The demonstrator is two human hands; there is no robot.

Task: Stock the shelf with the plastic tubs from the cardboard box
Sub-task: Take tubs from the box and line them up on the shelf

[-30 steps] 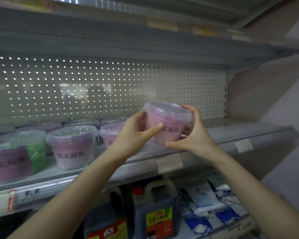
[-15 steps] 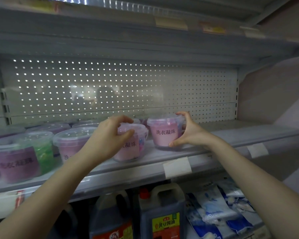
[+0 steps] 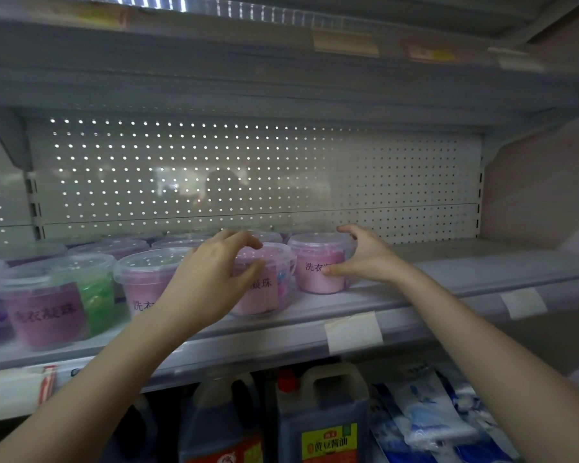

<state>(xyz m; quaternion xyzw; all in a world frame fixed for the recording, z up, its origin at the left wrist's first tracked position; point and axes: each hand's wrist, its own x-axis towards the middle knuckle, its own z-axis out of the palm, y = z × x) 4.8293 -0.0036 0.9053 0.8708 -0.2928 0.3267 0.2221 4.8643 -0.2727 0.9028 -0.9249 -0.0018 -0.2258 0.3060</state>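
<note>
Two clear plastic tubs with pink contents stand side by side on the grey shelf. My right hand curves around the rightmost pink tub, thumb against its label, fingers raised just above the lid's far side. My left hand hovers cupped over the neighbouring pink tub, fingers spread, covering part of its front. Both tubs rest upright on the shelf. The cardboard box is out of view.
More tubs fill the shelf to the left: a pale pink one, a green one, a purple one, with others behind. Bare shelf runs to the right. Below stand dark jugs and blue-white bags.
The pink tub held in the air by both hands was set down on the shelf at the row's right end. My left hand shifted to the neighbouring tub, and both hands have since loosened.
</note>
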